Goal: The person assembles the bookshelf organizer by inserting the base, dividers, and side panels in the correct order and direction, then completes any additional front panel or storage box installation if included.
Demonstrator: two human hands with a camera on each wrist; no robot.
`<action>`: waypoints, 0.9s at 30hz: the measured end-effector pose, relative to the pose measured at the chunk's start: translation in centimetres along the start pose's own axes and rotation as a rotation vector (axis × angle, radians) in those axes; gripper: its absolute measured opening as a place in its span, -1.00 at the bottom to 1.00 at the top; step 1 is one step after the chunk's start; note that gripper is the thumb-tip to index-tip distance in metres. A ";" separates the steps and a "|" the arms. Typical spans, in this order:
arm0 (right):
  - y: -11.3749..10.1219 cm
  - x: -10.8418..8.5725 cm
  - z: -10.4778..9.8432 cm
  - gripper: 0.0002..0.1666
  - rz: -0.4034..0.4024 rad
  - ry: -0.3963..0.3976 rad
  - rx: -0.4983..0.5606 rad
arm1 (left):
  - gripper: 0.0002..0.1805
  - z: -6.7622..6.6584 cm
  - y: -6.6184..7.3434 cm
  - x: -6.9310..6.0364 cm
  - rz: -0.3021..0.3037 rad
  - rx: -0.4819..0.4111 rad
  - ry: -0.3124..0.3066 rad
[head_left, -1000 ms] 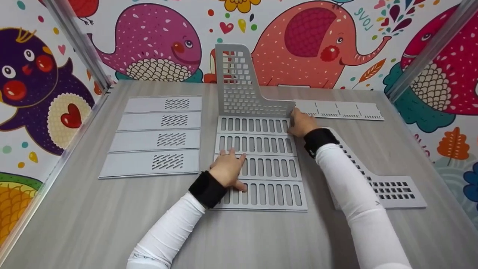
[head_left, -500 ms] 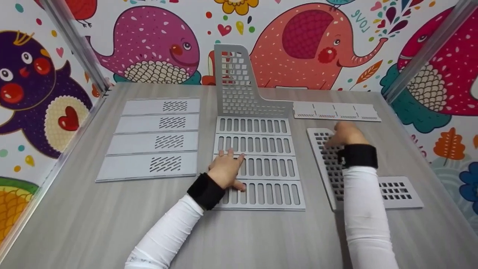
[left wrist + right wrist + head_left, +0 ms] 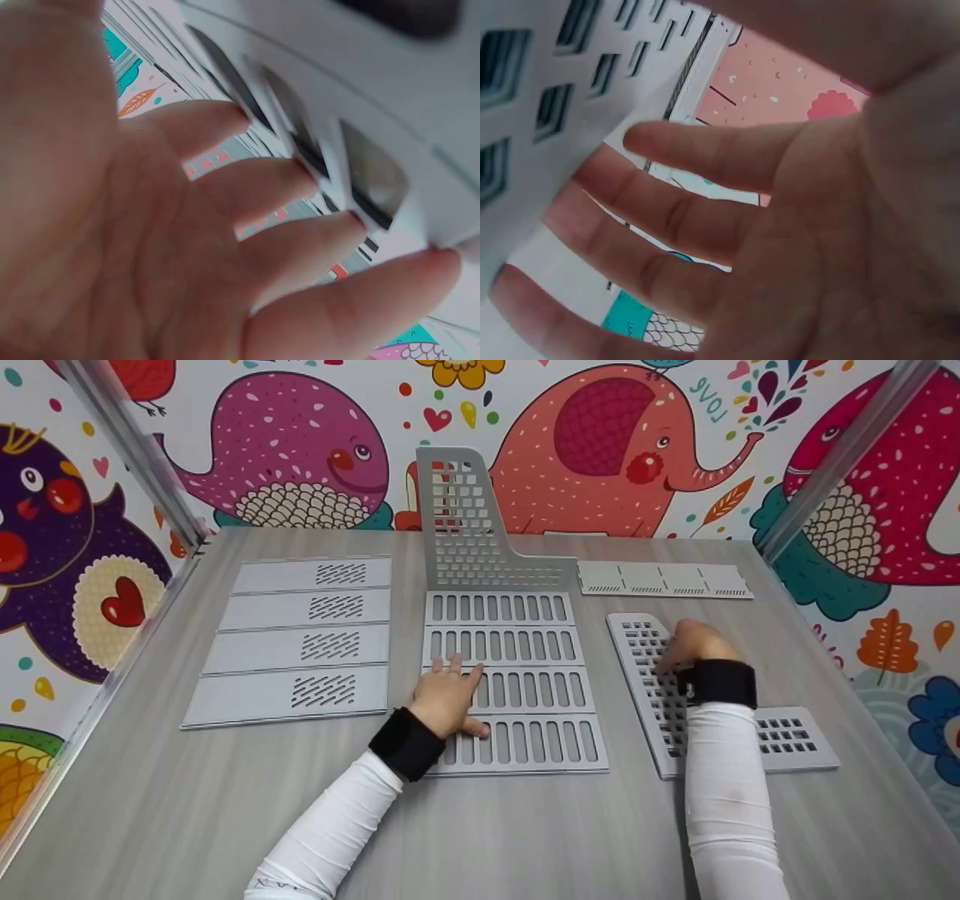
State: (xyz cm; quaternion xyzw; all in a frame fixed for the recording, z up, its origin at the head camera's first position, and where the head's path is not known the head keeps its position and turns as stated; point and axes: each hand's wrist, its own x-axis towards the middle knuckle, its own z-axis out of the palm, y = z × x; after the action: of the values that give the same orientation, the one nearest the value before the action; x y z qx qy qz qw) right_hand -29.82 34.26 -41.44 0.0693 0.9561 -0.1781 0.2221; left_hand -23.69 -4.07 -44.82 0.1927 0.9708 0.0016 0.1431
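Observation:
My left hand (image 3: 445,697) lies with spread fingers on the light grey slotted panels (image 3: 532,714) in the middle of the table. In the left wrist view, the fingertips (image 3: 341,229) touch the slotted surface. My right hand (image 3: 699,643) is at the inner edge of an L-shaped grey panel (image 3: 791,739) with rows of square holes. In the right wrist view its fingers (image 3: 649,199) are fairly straight, tips against the panel's edge. Layered edges show inside the holes. The right wrist and sleeve cover part of this panel. Behind the slotted panels stands an upright L-shaped perforated panel (image 3: 480,551).
Flat panels with slanted slits (image 3: 255,649) lie side by side on the left. A narrow white strip (image 3: 664,579) with short slits lies at the back right. Behind the table (image 3: 495,840) is a wall with cartoon animals (image 3: 600,442); metal posts (image 3: 847,457) stand at the back corners.
My right hand has left the near end of the upright panel and moved right to the flat L-shaped panel. The left hand stays on the slotted panels. The head view shifts slightly.

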 end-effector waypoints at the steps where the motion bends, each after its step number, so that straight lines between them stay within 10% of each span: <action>1: 0.2 0.0 0.0 -0.43 0.000 0.006 0.011 | 0.27 0.0 0.0 0.0 0.001 -0.001 -0.001; 6: 1.1 0.0 -0.5 -0.08 -0.093 0.059 0.075 | 0.26 -0.1 0.0 -0.2 0.009 -0.004 -0.010; 11: 1.4 -0.9 -1.7 -0.23 -0.284 0.181 0.242 | 0.26 -0.1 -0.1 -0.3 0.009 -0.011 -0.026; 20: -1.8 -4.3 -3.0 -0.56 -0.681 0.374 0.995 | 0.25 -0.4 0.0 -0.3 -0.006 0.016 -0.041; 27: -5.0 -3.9 -1.9 -0.57 -0.777 0.635 0.993 | 0.25 -0.4 0.1 -0.3 -0.012 0.020 -0.051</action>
State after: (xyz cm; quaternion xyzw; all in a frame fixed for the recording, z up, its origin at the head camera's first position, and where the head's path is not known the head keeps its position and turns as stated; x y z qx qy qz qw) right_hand -28.14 30.12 -36.57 -0.1355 0.7359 -0.6309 -0.2051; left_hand -23.52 -4.02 -44.33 0.1881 0.9679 -0.0139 0.1661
